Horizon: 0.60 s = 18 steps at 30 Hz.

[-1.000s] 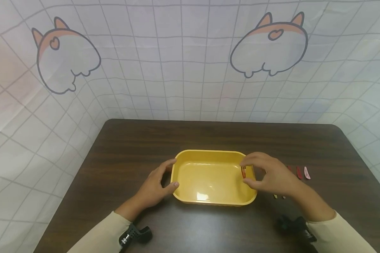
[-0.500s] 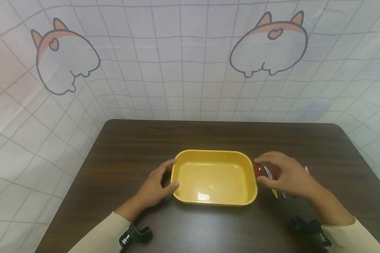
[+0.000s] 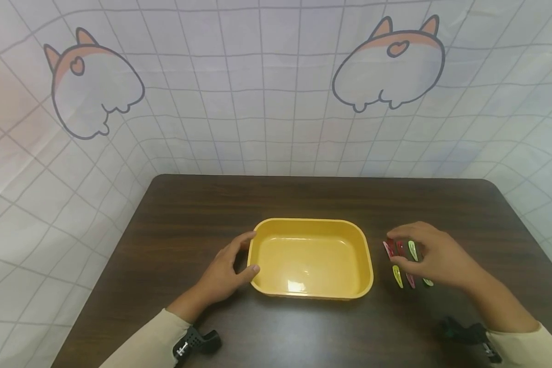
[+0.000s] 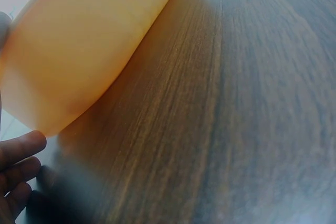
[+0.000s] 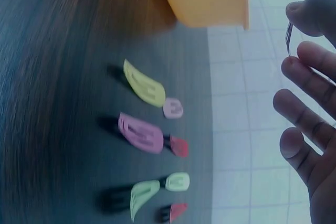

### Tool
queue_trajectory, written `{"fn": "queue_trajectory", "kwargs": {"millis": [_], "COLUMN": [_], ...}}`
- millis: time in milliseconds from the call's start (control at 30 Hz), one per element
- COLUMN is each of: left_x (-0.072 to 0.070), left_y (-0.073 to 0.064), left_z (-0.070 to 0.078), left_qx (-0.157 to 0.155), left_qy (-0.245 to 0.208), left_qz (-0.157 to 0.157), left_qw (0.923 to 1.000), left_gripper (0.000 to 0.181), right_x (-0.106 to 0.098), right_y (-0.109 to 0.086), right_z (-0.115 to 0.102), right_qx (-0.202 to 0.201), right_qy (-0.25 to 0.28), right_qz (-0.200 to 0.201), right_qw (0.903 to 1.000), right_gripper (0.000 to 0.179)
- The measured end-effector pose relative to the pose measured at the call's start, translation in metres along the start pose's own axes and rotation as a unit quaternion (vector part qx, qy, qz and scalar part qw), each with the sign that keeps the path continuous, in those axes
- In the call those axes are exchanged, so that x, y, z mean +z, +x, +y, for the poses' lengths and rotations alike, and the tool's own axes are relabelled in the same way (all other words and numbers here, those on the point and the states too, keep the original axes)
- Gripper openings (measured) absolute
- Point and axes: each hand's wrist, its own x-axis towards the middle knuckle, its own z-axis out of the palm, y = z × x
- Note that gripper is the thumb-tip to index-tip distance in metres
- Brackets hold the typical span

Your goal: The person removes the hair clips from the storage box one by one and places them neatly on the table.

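A yellow tray (image 3: 310, 258) sits on the dark table, and my left hand (image 3: 223, 266) holds its left end, thumb and fingers spread along the rim. In the left wrist view, fingertips (image 4: 35, 141) meet the tray's outer wall (image 4: 79, 40). To the tray's right, my right hand (image 3: 430, 255) pinches a thin red hair clip (image 5: 289, 38) between thumb and forefinger, edge-on in the right wrist view. Beneath that hand lie several snap hair clips in two rows, among them a yellow clip (image 3: 397, 276), a pink clip (image 3: 410, 280) and a green clip (image 3: 413, 250).
The dark wooden table (image 3: 202, 204) has rounded far corners. A white gridded cloth (image 3: 280, 102) with animal drawings hangs behind it and along the sides. Black straps with cameras (image 3: 195, 342) are on both wrists.
My right hand has moved right, from over the tray's right end to above the rows of clips, still pinching the red hair clip. The left hand and the tray stay in place.
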Motion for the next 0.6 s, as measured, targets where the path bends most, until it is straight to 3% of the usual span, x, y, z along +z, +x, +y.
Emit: {"fn": "queue_trajectory", "kwargs": {"millis": [433,600], "left_x": [0.0,0.001], "left_y": [-0.001,-0.001], "left_z": [-0.001,-0.002], "left_qx": [0.004,0.009], "left_qy": [-0.006,-0.006], "left_qz": [-0.002,0.001], "left_qw": [1.0,0.9999], "left_gripper": [0.071,0.071], "right_x": [-0.015,-0.017], "right_y": [-0.019,-0.023], "right_z": [0.012,0.017], "right_qx": [0.044,0.026], "right_qy": [-0.011,-0.004], "right_qz": [0.002,0.014], "right_qw": [0.999,0.9996], "right_gripper": [0.056,0.057]}}
